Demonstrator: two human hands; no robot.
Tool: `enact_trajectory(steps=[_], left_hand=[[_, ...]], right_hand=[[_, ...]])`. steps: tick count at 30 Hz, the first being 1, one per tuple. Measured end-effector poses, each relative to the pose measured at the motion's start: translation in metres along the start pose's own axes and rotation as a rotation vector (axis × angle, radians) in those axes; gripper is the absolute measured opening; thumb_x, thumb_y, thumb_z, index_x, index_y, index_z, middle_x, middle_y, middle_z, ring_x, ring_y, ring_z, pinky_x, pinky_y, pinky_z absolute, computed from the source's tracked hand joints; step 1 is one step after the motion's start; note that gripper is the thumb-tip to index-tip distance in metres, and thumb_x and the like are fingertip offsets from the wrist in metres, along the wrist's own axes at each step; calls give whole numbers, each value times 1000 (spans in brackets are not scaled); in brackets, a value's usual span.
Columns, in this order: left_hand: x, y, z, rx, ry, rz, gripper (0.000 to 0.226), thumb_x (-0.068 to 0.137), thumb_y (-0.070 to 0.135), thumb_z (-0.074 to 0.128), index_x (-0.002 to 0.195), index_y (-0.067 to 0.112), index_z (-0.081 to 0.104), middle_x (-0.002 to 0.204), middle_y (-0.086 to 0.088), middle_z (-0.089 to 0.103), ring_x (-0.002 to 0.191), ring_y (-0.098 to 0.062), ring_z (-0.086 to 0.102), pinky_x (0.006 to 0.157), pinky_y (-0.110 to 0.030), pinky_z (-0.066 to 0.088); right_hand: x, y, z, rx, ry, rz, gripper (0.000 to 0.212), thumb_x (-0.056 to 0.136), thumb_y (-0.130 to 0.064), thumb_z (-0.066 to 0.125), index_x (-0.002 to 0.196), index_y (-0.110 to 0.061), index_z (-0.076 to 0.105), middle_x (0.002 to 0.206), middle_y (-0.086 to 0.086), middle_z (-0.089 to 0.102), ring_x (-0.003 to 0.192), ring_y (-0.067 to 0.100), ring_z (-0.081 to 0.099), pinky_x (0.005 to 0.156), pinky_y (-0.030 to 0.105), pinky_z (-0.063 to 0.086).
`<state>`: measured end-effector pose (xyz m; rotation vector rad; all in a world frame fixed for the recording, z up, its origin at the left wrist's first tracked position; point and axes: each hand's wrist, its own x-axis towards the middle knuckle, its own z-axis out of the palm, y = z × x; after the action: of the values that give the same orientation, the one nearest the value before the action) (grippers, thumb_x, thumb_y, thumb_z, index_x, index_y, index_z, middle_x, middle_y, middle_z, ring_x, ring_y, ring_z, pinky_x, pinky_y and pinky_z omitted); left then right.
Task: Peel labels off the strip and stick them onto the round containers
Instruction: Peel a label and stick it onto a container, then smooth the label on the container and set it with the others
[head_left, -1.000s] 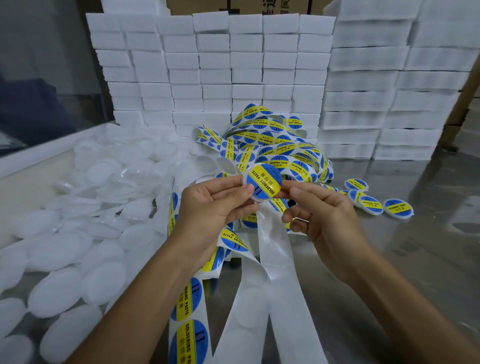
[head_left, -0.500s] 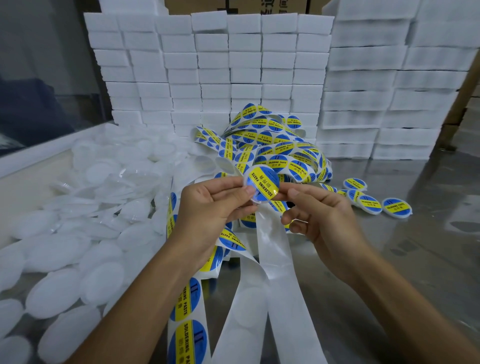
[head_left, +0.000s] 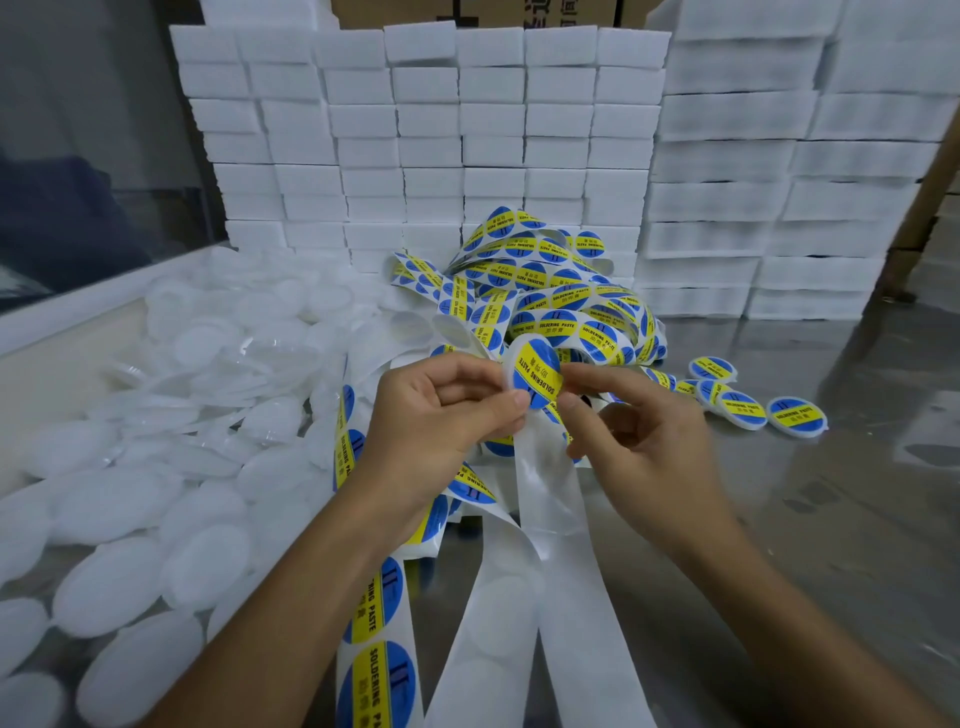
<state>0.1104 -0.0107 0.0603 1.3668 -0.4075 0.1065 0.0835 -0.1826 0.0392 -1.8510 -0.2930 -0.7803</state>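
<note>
The left hand (head_left: 441, 415) pinches a round container (head_left: 535, 371) by its lower left edge, thumb and curled fingers closed on it, holding it up above the table (head_left: 857, 519) with its blue-and-yellow label (head_left: 537, 376) facing the camera. The label's yellow band runs from upper left to lower right. The right hand (head_left: 639, 441) sits just to the right; its fingers curl in, with the index and thumb tips touching the container's right edge, seemingly pressing or smoothing the label there. Whether the right hand also grips the liner is unclear.

Below the container the spent strip (head_left: 545, 499) hangs straight down between the two hands and trails toward the camera, its long axis running away from the viewer. Both hands are at the container, so the next move, probably setting it aside, would go rightward, where five labelled containers (head_left: 737, 408) lie in a loose row on the table.

A tangled heap of unpeeled labels (head_left: 550, 296) rises just behind the hands. Bare white containers (head_left: 171, 415) pile on the left. Stacked white boxes (head_left: 467, 130) wall the back of the shiny metal table.
</note>
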Motion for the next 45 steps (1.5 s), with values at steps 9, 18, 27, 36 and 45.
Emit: enact_trajectory(steps=[9,18,27,36,45], left_hand=[[-4,0,5,-99,-205,-34,19,65,14,80,82,10,70,93,-18,75,86,-30,74,79,-36,60],[-6,-1,6,-125,-241,-68,37,77,15,68,113,14,65,95,-13,76,88,-26,74,71,-29,59],[-4,0,9,-225,-256,4,40,65,19,81,105,17,76,108,-12,73,94,-32,72,73,-34,59],[-7,-2,14,-116,-301,4,37,70,14,76,105,25,76,98,-8,76,87,-24,74,68,-28,59],[-9,-3,17,-24,-339,42,44,68,7,78,110,16,73,97,-12,76,88,-28,74,72,-30,59]], right_hand=[[-1,-3,7,132,3,-4,43,78,-39,70,120,-29,64,105,-11,69,66,20,71,64,48,57],[8,-3,-3,265,87,-17,8,87,-17,66,85,-9,68,61,2,69,45,11,62,47,17,48],[0,-7,8,203,14,27,38,74,-52,73,103,-28,70,86,11,69,70,31,67,61,52,56],[5,1,0,202,119,-16,17,93,-24,65,82,-11,66,63,8,65,46,17,60,45,26,50],[4,0,0,274,138,92,38,87,-40,66,75,-5,60,53,5,63,42,12,57,39,25,45]])
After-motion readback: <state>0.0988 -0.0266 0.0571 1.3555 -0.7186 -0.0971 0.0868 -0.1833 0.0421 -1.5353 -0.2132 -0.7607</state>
